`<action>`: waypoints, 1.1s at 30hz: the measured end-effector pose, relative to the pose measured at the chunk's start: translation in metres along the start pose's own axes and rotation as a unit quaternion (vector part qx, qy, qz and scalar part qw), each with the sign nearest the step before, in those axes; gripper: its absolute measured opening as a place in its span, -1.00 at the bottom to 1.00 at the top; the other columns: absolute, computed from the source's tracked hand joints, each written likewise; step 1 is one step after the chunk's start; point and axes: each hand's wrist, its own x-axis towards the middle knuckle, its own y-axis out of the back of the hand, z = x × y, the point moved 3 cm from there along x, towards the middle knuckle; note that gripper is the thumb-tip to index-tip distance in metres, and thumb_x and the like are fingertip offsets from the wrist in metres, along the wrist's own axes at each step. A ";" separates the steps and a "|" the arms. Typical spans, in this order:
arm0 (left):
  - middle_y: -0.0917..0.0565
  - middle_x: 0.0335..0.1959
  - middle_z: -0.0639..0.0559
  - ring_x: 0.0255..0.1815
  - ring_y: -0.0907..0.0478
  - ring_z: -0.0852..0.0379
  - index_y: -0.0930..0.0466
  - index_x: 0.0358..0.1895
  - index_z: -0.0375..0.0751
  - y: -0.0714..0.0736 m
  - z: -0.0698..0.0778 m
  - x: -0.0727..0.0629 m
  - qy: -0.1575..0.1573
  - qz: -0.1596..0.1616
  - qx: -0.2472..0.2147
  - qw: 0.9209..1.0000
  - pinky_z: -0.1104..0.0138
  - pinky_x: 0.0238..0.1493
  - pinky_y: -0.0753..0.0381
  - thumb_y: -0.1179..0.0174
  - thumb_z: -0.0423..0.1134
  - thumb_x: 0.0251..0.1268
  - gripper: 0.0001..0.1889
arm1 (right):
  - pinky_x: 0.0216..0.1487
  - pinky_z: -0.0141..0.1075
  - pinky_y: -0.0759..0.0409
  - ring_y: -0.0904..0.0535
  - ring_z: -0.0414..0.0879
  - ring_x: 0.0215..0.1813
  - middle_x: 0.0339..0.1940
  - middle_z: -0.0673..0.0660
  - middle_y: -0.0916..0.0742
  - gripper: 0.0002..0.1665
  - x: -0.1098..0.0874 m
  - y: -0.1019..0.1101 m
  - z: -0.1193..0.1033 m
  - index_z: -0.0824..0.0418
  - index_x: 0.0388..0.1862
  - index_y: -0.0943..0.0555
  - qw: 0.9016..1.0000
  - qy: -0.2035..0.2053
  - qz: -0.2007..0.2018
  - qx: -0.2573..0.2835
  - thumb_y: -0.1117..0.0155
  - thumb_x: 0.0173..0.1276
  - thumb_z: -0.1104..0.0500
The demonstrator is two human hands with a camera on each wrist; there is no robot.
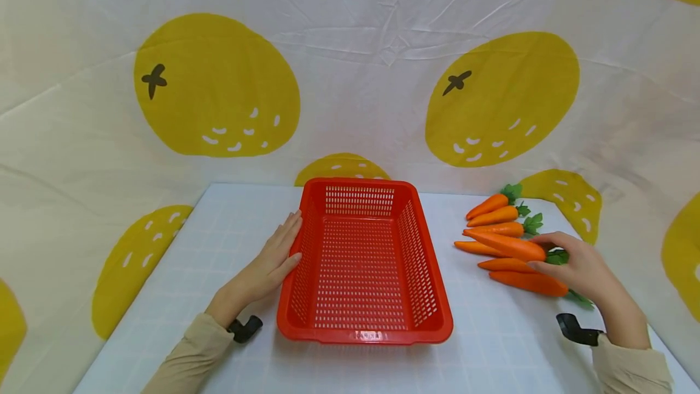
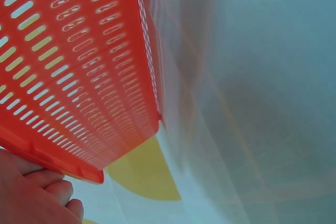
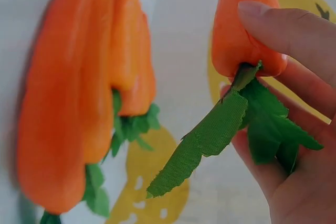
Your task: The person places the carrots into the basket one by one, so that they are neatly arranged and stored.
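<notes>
A red slotted plastic basket (image 1: 358, 272) stands in the middle of the table. My left hand (image 1: 273, 263) rests along its left rim, fingers fairly straight; the left wrist view shows the fingertips right at the rim of the basket (image 2: 79, 66). On the right, my right hand (image 1: 574, 263) pinches a carrot (image 1: 511, 244) near its leafy end, above the others. In the right wrist view, thumb and fingers hold this carrot (image 3: 244, 35), its green leaves (image 3: 226, 119) hanging below. Several more carrots (image 1: 530, 283) lie in a column beneath and beside it, tips pointing left.
A white table (image 1: 240, 217) carries the basket and carrots. Behind and around it hangs a pale cloth (image 1: 355, 78) printed with large yellow fruit. Black wrist mounts (image 1: 246, 328) sit at both cuffs.
</notes>
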 end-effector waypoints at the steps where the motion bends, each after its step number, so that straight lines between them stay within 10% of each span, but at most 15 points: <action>1: 0.22 0.64 -0.06 0.63 0.32 -0.04 0.23 0.61 -0.25 0.000 0.000 0.000 0.000 -0.001 -0.002 1.000 -0.03 0.54 0.27 0.07 -0.13 0.53 -0.25 | -0.07 0.23 -0.46 -0.52 0.17 -0.08 -0.09 0.31 -0.69 -0.45 0.004 0.001 -0.004 0.33 0.04 -0.63 1.000 0.001 -0.002 0.001 -0.57 0.10 0.12; 33: 0.22 0.64 -0.12 0.62 0.35 -0.09 0.24 0.60 -0.31 0.000 0.008 0.002 0.013 0.003 0.000 1.000 -0.10 0.53 0.30 0.08 -0.23 0.50 -0.25 | -0.13 -0.05 -0.51 -0.56 0.03 -0.18 -0.16 0.18 -0.71 -0.54 0.135 0.010 -0.144 0.31 0.03 -0.64 0.992 0.123 -0.027 0.024 -0.52 0.15 0.24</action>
